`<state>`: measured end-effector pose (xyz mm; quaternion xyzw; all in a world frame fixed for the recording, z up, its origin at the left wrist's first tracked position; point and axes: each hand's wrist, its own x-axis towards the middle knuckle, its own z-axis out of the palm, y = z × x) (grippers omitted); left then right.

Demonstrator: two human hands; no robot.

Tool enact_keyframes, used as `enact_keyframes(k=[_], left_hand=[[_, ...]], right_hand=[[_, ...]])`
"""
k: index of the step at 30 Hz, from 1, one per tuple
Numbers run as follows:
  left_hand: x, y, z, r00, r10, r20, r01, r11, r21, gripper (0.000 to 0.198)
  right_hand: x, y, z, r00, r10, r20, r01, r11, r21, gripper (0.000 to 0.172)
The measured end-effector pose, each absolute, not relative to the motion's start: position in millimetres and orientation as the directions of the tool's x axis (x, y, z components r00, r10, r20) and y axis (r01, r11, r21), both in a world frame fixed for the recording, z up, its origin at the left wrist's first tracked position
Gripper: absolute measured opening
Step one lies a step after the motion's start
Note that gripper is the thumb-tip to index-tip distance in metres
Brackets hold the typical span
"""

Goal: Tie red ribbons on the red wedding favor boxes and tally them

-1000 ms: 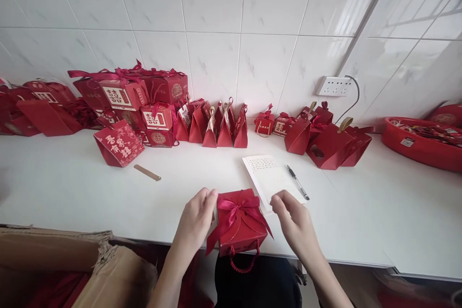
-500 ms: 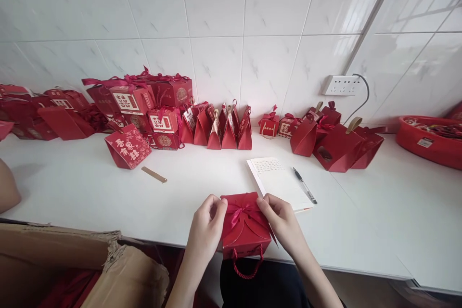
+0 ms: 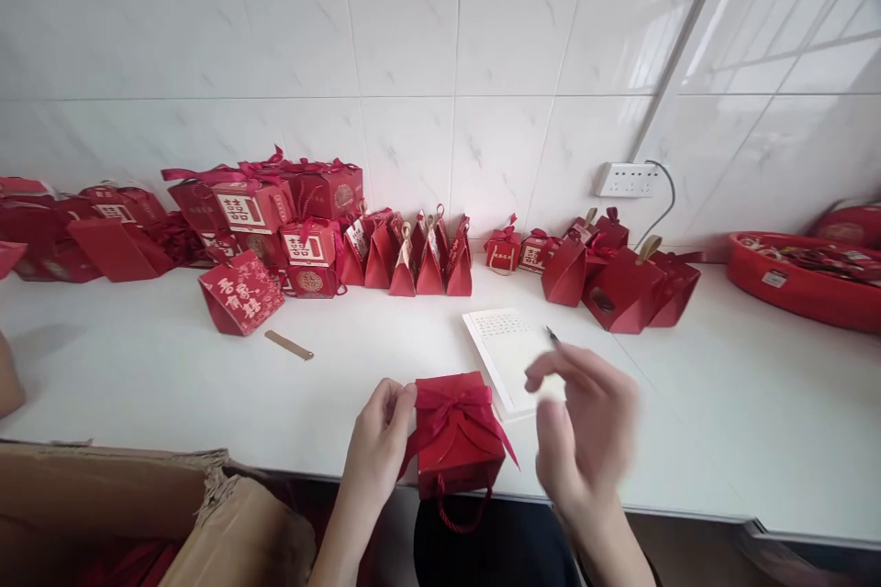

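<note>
A small red gift box (image 3: 460, 448) with a ribbon bow on top and a cord handle stands at the near edge of the white counter (image 3: 172, 376). My left hand (image 3: 378, 436) is closed against the box's left side, fingers at the bow. My right hand (image 3: 588, 426) hovers to the right of the box, lifted off it, fingers apart and blurred, holding nothing. Behind it lie a white printed sheet (image 3: 506, 344) and a pen (image 3: 552, 336), mostly hidden by the hand.
Several red gift boxes and bags (image 3: 289, 220) line the tiled wall, more at the right (image 3: 619, 280). A red tray (image 3: 802, 280) sits far right. A tan strip (image 3: 289, 345) lies on the counter. An open cardboard box (image 3: 158, 514) is at lower left. Another person's arm (image 3: 8, 381) shows at the left edge.
My right hand has let go of the box and moved up and to the right, over the sheet and pen. My left hand stays on the box.
</note>
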<state>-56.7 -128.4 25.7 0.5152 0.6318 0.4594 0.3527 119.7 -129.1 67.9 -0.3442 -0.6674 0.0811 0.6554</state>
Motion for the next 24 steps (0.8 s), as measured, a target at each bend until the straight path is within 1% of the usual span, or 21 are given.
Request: enact_keyframes(k=[1, 2, 3, 4, 5, 7, 12, 18, 24], left_hand=[[-56.9, -128.8, 26.1, -0.213, 0.977, 0.027, 0.338, 0.047, 0.94, 0.044], [-57.2, -128.9, 26.3, -0.207, 0.978, 0.027, 0.35, 0.048, 0.936, 0.044], [-57.6, -128.6, 26.3, -0.202, 0.979, 0.028, 0.361, 0.048, 0.931, 0.044], [-57.8, -128.1, 26.4, -0.197, 0.98, 0.027, 0.371, 0.049, 0.927, 0.045], [-57.9, -127.5, 26.5, -0.193, 0.981, 0.024, 0.377, 0.051, 0.925, 0.044], [-57.2, -126.6, 27.3, -0.183, 0.983, 0.021, 0.379, 0.051, 0.924, 0.044], [-52.3, -126.9, 30.0, -0.172, 0.985, -0.002, 0.375, 0.067, 0.925, 0.039], [-46.5, -128.1, 28.2, -0.196, 0.981, -0.006, 0.33, 0.072, 0.941, 0.037], [-44.8, -130.3, 22.3, -0.212, 0.974, -0.082, 0.264, 0.138, 0.955, 0.041]], right_hand=[[122.2, -122.5, 60.3, 0.105, 0.655, 0.748, 0.387, 0.666, -0.637, 0.02], [124.7, -116.3, 51.2, 0.094, 0.776, 0.624, 0.421, 0.537, -0.731, 0.023], [126.7, -111.2, 41.9, 0.076, 0.866, 0.495, 0.432, 0.419, -0.799, 0.028], [127.9, -107.7, 33.1, 0.045, 0.925, 0.376, 0.428, 0.322, -0.844, 0.033], [128.0, -106.0, 25.7, 0.012, 0.961, 0.278, 0.412, 0.248, -0.877, 0.037], [125.8, -106.5, 16.5, -0.033, 0.983, 0.179, 0.354, 0.179, -0.918, 0.043], [117.9, -108.1, 16.5, -0.045, 0.993, 0.111, 0.221, 0.118, -0.968, 0.049], [113.5, -100.5, 11.5, -0.126, 0.991, 0.049, 0.035, 0.054, -0.998, 0.047], [113.2, -101.6, 4.0, -0.11, 0.994, 0.005, -0.101, -0.006, -0.995, 0.046]])
